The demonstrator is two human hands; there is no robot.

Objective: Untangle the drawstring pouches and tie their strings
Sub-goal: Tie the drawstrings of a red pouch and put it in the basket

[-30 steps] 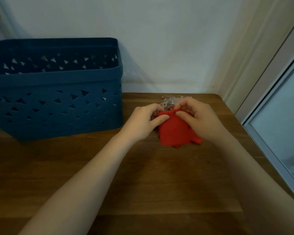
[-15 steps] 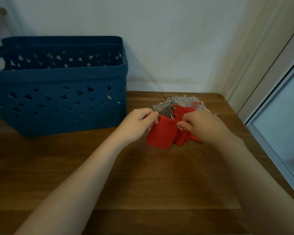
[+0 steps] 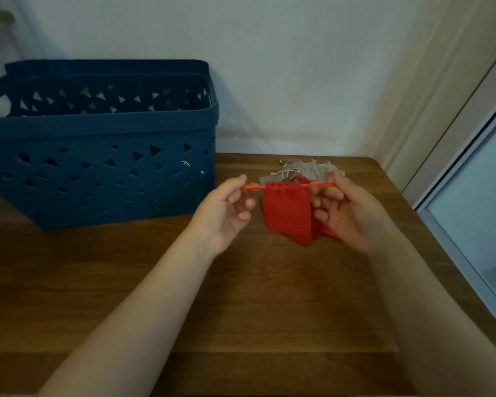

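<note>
A red drawstring pouch (image 3: 287,213) hangs lifted above the wooden table (image 3: 241,296), its mouth gathered. Its red string (image 3: 254,187) runs taut out of both sides. My left hand (image 3: 225,209) pinches the left end of the string, palm turned up. My right hand (image 3: 347,209) pinches the right end and partly hides more red pouches (image 3: 327,232) lying under it. Grey pouches (image 3: 304,170) with white strings lie in a heap behind, near the wall.
A large dark blue plastic basket (image 3: 98,156) with triangular holes stands on the left of the table against the wall. The table's right edge runs beside a window frame (image 3: 464,196).
My hands have moved apart and lifted the pouch. They held its cloth top before; now each pinches a string end, and the string is stretched tight.
</note>
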